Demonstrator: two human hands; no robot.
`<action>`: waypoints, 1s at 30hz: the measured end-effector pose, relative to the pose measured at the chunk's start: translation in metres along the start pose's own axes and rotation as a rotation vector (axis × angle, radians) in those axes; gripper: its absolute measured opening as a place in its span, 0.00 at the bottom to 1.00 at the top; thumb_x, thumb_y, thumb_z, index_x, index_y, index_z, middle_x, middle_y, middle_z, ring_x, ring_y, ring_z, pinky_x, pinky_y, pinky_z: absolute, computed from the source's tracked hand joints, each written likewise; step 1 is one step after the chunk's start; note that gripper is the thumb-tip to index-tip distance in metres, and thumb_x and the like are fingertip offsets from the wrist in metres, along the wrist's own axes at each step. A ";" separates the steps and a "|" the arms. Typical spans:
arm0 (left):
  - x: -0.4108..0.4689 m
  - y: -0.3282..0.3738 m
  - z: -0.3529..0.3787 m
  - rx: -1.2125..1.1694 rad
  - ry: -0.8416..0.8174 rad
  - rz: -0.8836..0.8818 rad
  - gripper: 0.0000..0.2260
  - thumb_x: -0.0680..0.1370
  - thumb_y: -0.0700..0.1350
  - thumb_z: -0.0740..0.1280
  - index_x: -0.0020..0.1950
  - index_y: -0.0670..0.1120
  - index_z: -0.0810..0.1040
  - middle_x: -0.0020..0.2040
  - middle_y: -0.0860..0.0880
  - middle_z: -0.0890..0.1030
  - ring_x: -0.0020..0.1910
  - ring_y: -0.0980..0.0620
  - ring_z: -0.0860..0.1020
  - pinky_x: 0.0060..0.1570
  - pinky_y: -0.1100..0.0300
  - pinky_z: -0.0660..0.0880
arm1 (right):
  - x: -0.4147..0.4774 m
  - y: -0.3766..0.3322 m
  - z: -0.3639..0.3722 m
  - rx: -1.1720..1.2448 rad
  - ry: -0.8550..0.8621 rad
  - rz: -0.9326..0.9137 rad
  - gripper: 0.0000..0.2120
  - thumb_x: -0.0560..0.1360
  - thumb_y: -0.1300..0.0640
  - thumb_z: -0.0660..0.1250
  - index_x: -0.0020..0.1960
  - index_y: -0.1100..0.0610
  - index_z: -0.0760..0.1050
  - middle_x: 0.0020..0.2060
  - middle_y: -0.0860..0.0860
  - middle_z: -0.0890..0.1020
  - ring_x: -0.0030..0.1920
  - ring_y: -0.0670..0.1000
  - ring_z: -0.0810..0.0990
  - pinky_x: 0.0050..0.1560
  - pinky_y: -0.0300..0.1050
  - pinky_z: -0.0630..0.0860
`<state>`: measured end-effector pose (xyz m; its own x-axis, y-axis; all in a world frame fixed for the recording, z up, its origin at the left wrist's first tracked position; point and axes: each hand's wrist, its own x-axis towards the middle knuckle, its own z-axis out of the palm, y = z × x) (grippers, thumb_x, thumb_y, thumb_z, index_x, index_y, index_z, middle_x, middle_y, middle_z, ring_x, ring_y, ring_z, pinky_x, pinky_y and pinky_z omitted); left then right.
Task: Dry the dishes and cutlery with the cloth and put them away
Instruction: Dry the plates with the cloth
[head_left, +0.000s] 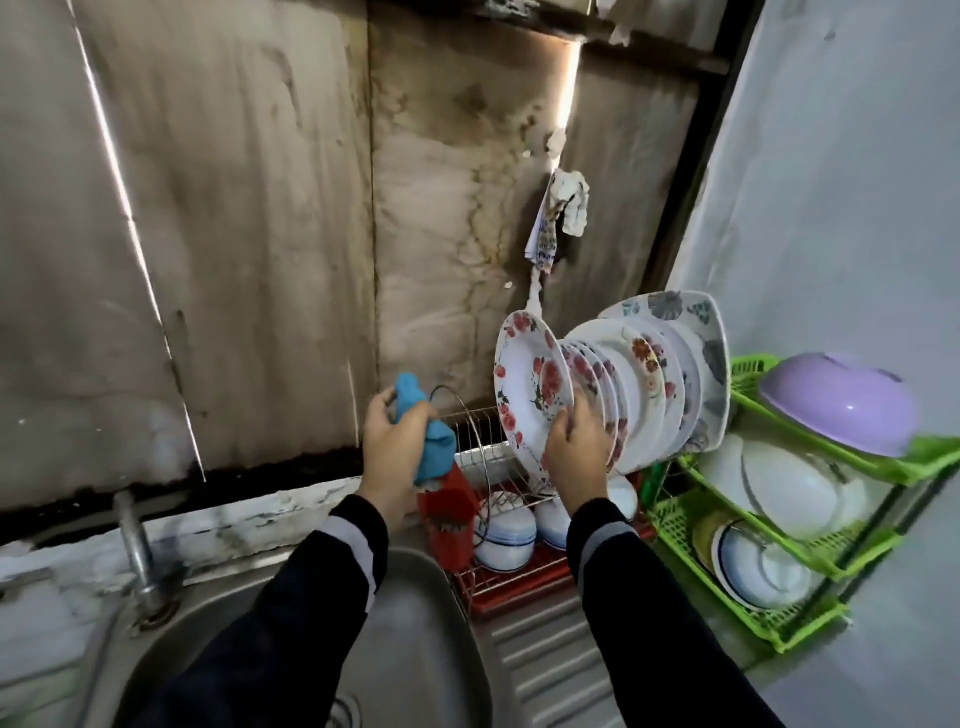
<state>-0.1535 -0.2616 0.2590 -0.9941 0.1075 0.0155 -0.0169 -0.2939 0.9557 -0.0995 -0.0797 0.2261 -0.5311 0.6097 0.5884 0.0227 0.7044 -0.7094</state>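
Head view: a person's two dark-sleeved arms reach over a sink toward a dish rack in a corner
Left hand: the left hand (392, 441) is raised left of the rack, fingers curled round a bunched cloth
Cloth: the cloth (435, 449) is bright blue and crumpled, one end sticking up above the fingers and the other hanging below the palm, just beside the rack's wire hoop
Right hand: the right hand (576, 452) grips the lower right edge of the front plate, thumb on its face
Front plate: the front plate (530, 384) is white and round with red flowers on the rim and in the well; it stands nearly upright, its bottom edge down at the rack's upper wires; whether it sits in a slot cannot be told
Row of plates: the row of plates (641, 387) stands on edge right behind it, floral ones first, and a large white plate with grey leaves at the back
Wire rack: the wire rack (475, 428) has two tiers over a red tray
Bowls: white bowls (506, 535) with blue rims lie upside down on the lower tier
Red holder: a red holder (449, 519) hangs at the rack's left end, below the cloth
Green shelf: a green shelf (753, 371) stands right of the rack, with an upturned purple bowl (841, 402) on top and white dishes on the shelves below
Sink: the steel sink (415, 623) lies under the arms, with a tap (137, 551) at its left
Wall: stained boards, with rags (563, 208) hanging above the plates
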 end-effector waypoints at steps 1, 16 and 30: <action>0.002 -0.003 -0.002 0.018 0.009 -0.023 0.17 0.77 0.38 0.67 0.65 0.48 0.71 0.51 0.47 0.78 0.45 0.49 0.78 0.48 0.50 0.76 | 0.002 0.005 0.006 -0.033 -0.018 0.022 0.19 0.80 0.64 0.56 0.70 0.60 0.71 0.51 0.61 0.79 0.49 0.61 0.79 0.48 0.50 0.73; -0.029 -0.002 -0.005 -0.019 0.187 -0.034 0.19 0.77 0.38 0.65 0.68 0.44 0.70 0.51 0.46 0.77 0.40 0.51 0.77 0.29 0.60 0.76 | 0.018 0.024 0.003 -0.060 -0.230 0.073 0.26 0.82 0.65 0.56 0.79 0.61 0.58 0.53 0.66 0.80 0.54 0.64 0.79 0.57 0.56 0.75; -0.044 0.010 -0.047 0.006 0.247 0.050 0.15 0.78 0.40 0.64 0.64 0.46 0.73 0.46 0.50 0.78 0.40 0.53 0.78 0.36 0.59 0.76 | 0.002 0.027 -0.003 -0.034 -0.258 0.124 0.29 0.81 0.58 0.56 0.80 0.58 0.54 0.61 0.65 0.76 0.59 0.64 0.76 0.61 0.59 0.74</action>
<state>-0.1151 -0.3135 0.2544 -0.9897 -0.1430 -0.0088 0.0330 -0.2873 0.9573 -0.0975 -0.0584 0.2098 -0.7201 0.5826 0.3769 0.1269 0.6447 -0.7538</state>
